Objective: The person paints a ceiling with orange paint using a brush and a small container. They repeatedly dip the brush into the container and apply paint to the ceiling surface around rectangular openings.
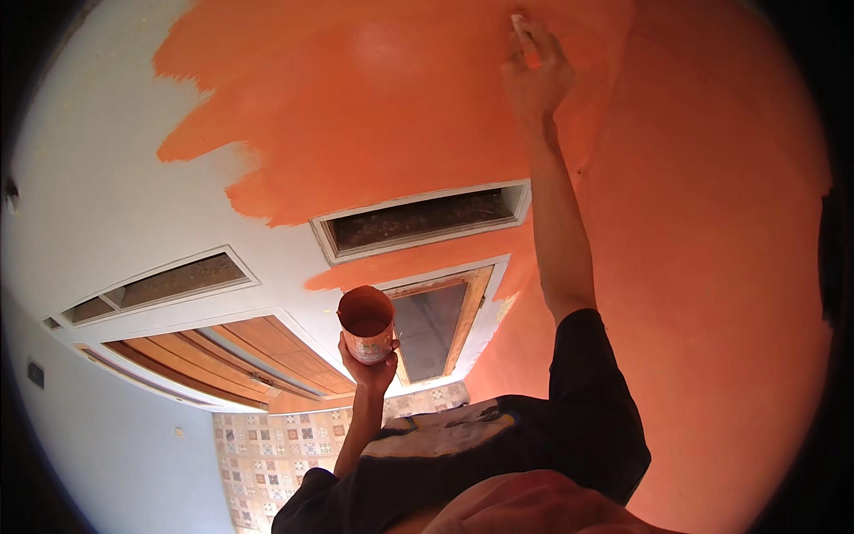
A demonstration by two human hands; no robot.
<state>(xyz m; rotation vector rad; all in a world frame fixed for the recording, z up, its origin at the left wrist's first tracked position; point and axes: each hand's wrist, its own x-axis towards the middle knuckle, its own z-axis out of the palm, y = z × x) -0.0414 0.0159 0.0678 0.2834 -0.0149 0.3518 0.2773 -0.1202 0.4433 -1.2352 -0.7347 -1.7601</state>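
Note:
My left hand (374,372) is wrapped round the lower part of a paint can (368,336). The can is open at the top and tilted toward me, with orange-brown smears inside and out. High up, my right hand (541,76) reaches to the orange-painted wall (382,116) with its fingers closed round a paintbrush (517,21). Only a small pale end of the brush shows; its bristles cannot be made out. Ragged strokes mark the left edge of the orange, beside bare white wall (116,133).
A framed vent opening (422,221) sits just above a wood-framed window (436,325). Farther left are another vent opening (178,283) and wooden door panels (258,351). Another orange wall (712,267) meets this one at the right. Patterned tiles (285,454) lie below.

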